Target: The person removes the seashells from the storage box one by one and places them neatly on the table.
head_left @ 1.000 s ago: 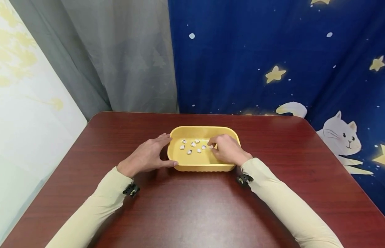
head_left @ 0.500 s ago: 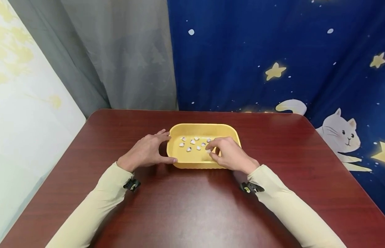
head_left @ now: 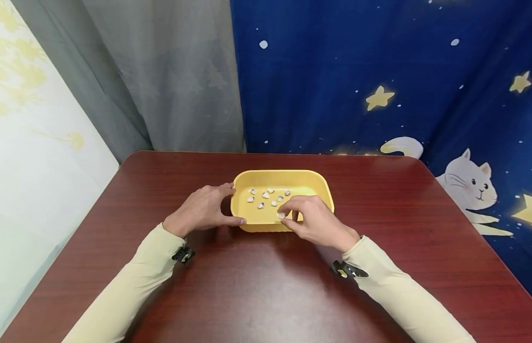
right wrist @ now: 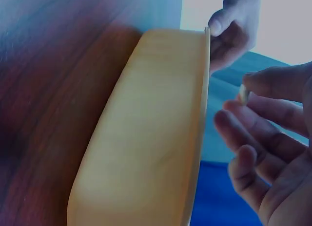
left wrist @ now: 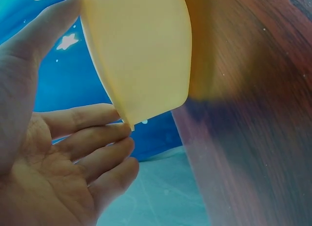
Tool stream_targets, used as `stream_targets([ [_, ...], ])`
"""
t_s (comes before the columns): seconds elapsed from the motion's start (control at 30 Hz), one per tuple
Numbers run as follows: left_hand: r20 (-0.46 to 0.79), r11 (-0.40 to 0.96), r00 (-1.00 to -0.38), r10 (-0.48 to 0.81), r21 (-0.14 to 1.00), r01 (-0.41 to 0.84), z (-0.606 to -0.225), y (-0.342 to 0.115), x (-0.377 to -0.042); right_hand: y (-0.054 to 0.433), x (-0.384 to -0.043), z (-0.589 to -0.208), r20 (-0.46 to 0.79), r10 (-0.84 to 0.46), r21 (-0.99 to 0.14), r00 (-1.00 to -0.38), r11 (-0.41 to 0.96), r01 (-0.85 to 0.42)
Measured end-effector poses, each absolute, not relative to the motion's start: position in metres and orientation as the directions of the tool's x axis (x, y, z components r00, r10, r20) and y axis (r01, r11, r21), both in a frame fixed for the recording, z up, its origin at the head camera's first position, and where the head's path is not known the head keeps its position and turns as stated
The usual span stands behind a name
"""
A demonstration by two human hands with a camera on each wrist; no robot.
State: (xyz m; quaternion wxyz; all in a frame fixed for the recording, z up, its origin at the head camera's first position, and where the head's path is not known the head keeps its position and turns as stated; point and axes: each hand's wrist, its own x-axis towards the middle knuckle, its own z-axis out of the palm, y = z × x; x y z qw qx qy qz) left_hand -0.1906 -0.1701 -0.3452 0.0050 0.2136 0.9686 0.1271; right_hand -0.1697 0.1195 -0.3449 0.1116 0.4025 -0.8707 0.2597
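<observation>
In the head view, a yellow plastic basin (head_left: 280,177) stands on the table, with several small whitish, dark-marked pieces that look like seashells (head_left: 266,195) spread over its floor. My left hand (head_left: 202,207) rests at the basin's left end, thumb on the near corner of the rim and fingers farther back. In the left wrist view those fingers (left wrist: 100,133) are nearly straight against the rim. My right hand (head_left: 314,216) pinches one small seashell (head_left: 281,215) between thumb and forefinger, above the near rim. The right wrist view shows this shell (right wrist: 244,94) edge-on, clear of the basin.
The dark red wooden table (head_left: 266,281) carries the basin near its far side. Behind it hang a grey curtain (head_left: 184,95) and a blue curtain (head_left: 308,85) with stars and a cat. Each wrist wears a black strap (head_left: 183,255).
My right hand has risen from the basin floor with a seashell and shifted left and towards the near rim. My left hand stays at the basin's left end.
</observation>
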Motion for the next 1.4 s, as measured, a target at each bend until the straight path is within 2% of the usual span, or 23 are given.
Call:
stream_targets([
  [0.23, 0.051, 0.865, -0.899, 0.434, 0.257, 0.432, -0.346, -0.171, -0.192, 0.106, -0.158, -0.350, 0.418, -0.718, -0.339, -0.557, 0.446, -0.829],
  [0.47, 0.036, 0.863, -0.898, 0.439, 0.260, 0.433, -0.343, -0.172, -0.195, 0.087, -0.147, -0.368, 0.357, -0.814, -0.168, -0.458, 0.426, -0.889],
  [0.57, 0.031, 0.863, -0.897, 0.441, 0.259, 0.433, -0.341, -0.171, -0.195, 0.080, -0.147, -0.375, 0.309, -0.846, -0.087, -0.435, 0.431, -0.898],
  [0.83, 0.037, 0.862, -0.897, 0.440, 0.264, 0.433, -0.342, -0.170, -0.194, 0.066, -0.152, -0.384, 0.206, -0.844, -0.034, -0.495, 0.500, -0.865],
  [1.1, 0.028, 0.865, -0.896, 0.442, 0.251, 0.435, -0.340, -0.169, -0.195, 0.058, -0.150, -0.389, 0.215, -0.820, 0.054, -0.530, 0.552, -0.832],
  [1.4, 0.008, 0.870, -0.896, 0.444, 0.233, 0.434, -0.340, -0.168, -0.194, 0.055, -0.149, -0.388, 0.145, -0.827, 0.040, -0.543, 0.553, -0.832],
])
